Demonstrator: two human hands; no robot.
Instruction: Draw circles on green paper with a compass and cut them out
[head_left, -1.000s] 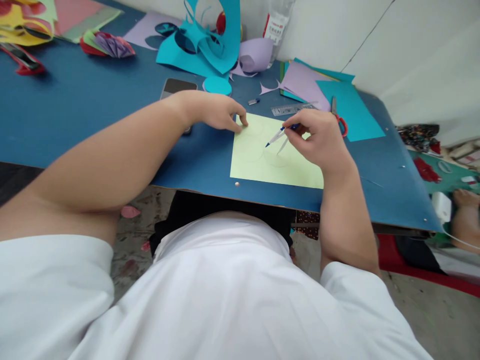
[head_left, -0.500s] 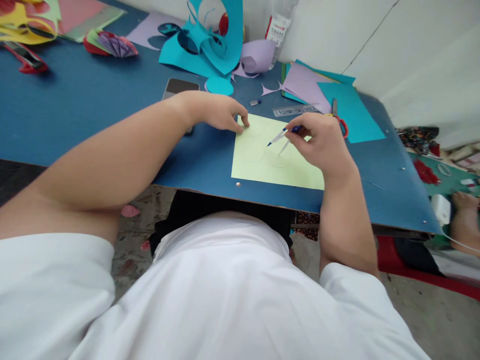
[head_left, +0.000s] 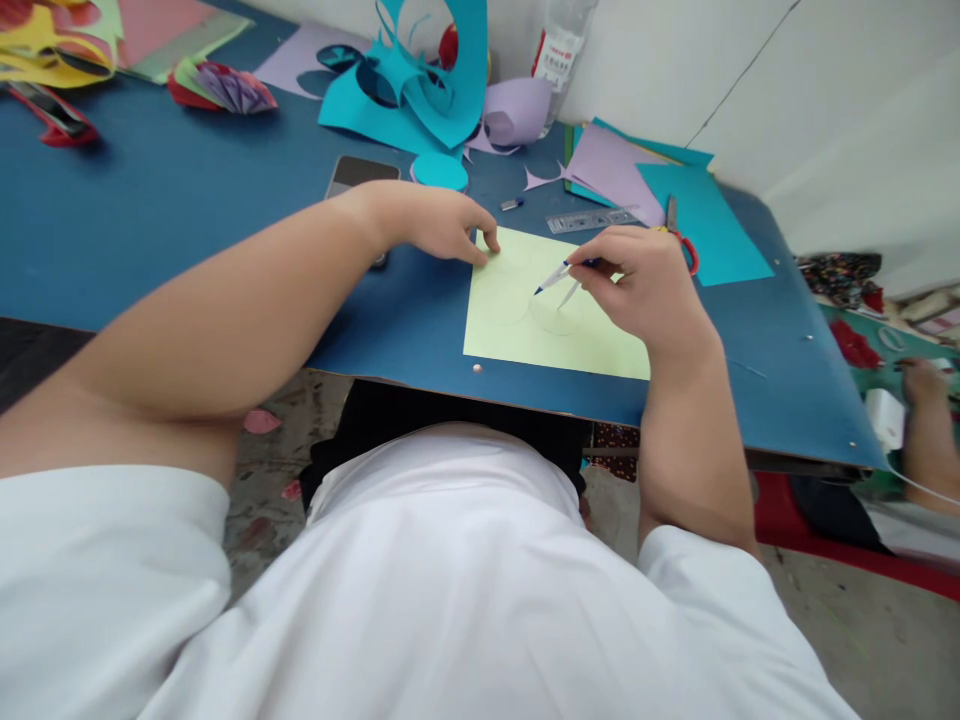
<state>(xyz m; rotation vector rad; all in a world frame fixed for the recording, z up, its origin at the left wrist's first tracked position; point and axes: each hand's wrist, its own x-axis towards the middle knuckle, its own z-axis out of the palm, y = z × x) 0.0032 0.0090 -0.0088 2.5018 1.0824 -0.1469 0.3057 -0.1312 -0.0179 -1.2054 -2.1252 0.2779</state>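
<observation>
Compass [head_left: 552, 278] barely shifted this past half-second, so the drawing seems paused: pinched snugly between fingertips of the right hand [head_left: 630, 280], its legs spread over pale-green paper [head_left: 600, 350] on the blue table [head_left: 187, 200], left hand [head_left: 448, 226] touching one corner, fingers slightly parted, gripping nothing.

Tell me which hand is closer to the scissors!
Right: the right hand is just beside the scissors; the left hand is farther away, across the green paper.

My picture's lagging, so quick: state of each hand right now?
Left hand: open, gripping nothing, fingers at the pale green sheet's far left corner.
Right hand: closed, holding the drawing compass over the sheet.
</observation>
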